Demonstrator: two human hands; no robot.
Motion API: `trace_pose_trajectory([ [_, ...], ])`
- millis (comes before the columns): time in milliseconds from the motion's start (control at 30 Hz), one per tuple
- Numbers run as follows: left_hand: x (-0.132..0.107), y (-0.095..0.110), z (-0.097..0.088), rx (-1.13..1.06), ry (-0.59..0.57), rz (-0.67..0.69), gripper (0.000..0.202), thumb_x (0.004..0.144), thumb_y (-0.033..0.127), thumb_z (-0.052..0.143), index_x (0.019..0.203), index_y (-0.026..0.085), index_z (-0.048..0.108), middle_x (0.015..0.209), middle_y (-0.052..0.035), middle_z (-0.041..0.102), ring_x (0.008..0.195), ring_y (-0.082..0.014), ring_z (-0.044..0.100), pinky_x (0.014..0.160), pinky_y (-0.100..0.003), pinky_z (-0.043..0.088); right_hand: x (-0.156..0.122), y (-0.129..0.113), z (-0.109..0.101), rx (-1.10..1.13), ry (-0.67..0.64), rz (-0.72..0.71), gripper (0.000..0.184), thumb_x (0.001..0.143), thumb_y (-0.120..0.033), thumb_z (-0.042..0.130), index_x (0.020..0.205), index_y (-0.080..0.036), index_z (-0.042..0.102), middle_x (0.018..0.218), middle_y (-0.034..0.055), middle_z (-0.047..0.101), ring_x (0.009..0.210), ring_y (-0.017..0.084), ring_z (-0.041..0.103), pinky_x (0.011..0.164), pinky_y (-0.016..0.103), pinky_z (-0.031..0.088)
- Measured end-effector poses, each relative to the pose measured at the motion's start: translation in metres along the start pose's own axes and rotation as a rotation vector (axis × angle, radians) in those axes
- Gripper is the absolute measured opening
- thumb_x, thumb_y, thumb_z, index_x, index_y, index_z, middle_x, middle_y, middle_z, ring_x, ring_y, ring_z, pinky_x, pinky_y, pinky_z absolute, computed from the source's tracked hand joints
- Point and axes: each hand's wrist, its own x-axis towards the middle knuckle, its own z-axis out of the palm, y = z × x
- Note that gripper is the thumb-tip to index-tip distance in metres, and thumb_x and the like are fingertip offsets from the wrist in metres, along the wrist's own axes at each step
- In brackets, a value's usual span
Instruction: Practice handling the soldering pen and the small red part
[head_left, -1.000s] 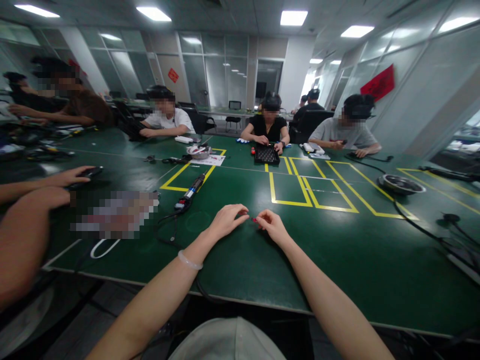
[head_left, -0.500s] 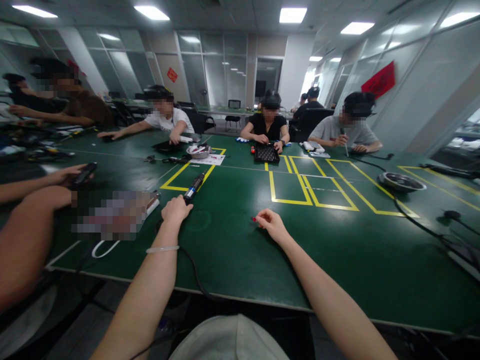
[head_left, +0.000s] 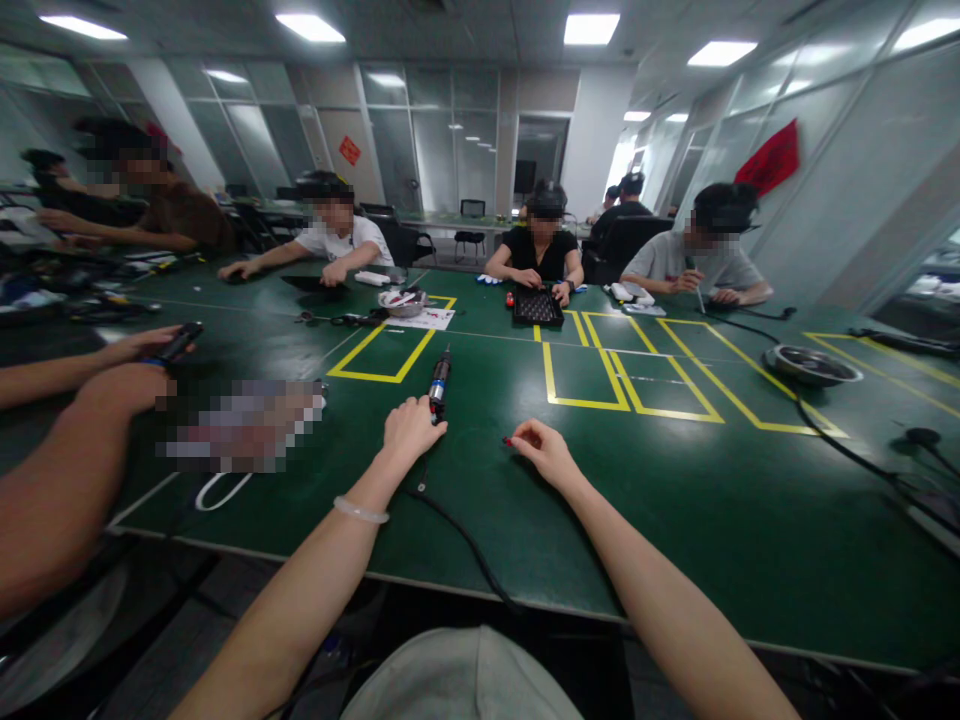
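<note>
My left hand (head_left: 411, 434) is closed around the rear end of a black electric screwdriver (head_left: 438, 382) with a blue band. Its thin tip points away from me, over the green table (head_left: 480, 500). A black cable (head_left: 466, 538) runs from near this hand to the table's front edge. My right hand (head_left: 547, 455), low over the table to the right, pinches a small red and dark piece (head_left: 508, 441) between thumb and fingers. That piece is too small to identify, and a gap separates it from the screwdriver.
Yellow tape outlines (head_left: 589, 404) mark the table ahead. A metal bowl (head_left: 814, 366) with a black cable is at the right. Across the table a person works at a black tray (head_left: 537, 307). At the left, another person's hands (head_left: 161, 350) hold a dark tool.
My left hand has moved right with the screwdriver, which now points more straight ahead. The right hand stays almost in place with its small red piece.
</note>
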Motion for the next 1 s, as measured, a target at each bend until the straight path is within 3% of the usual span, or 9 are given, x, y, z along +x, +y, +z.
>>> trace_pose_trajectory([
  [233,-0.027,0.052,0.0,-0.091,0.015,0.203,0.048,0.08,0.05,0.057,0.115,0.018,0.054,0.106,-0.0135,0.062,0.099,-0.0289,0.06,0.084,-0.038,0.043,-0.001,-0.007,0.001,-0.062,0.02,-0.053,0.018,0.083,-0.037,0.06,0.081,-0.02,0.059,0.07,-0.001,0.058,0.059,0.013,0.049,0.058,0.025,0.038],
  [400,-0.042,0.074,0.001,-0.132,0.032,0.308,0.046,0.078,0.047,0.06,0.113,0.017,0.053,0.103,-0.0138,0.062,0.097,-0.0298,0.059,0.084,-0.039,0.042,-0.001,-0.009,0.002,-0.076,0.042,-0.083,0.016,0.084,-0.035,0.061,0.081,-0.019,0.057,0.071,-0.001,0.057,0.06,0.013,0.05,0.059,0.025,0.039],
  [633,-0.047,0.079,0.006,-0.171,0.037,0.403,0.042,0.081,0.042,0.057,0.115,0.017,0.053,0.103,-0.0138,0.061,0.096,-0.0295,0.059,0.084,-0.04,0.041,0.001,-0.004,0.009,-0.26,-0.004,-0.162,0.011,0.085,-0.031,0.06,0.081,-0.021,0.058,0.077,0.0013,0.056,0.066,0.015,0.051,0.063,0.026,0.04],
  [1000,-0.048,0.079,0.004,-0.165,0.052,0.42,0.045,0.083,0.042,0.055,0.12,0.016,0.052,0.103,-0.0137,0.061,0.097,-0.0296,0.059,0.084,-0.04,0.043,-0.002,-0.009,0.009,-0.423,-0.027,-0.204,0.01,0.088,-0.03,0.058,0.084,-0.022,0.062,0.087,0.0024,0.054,0.072,0.015,0.053,0.068,0.026,0.04],
])
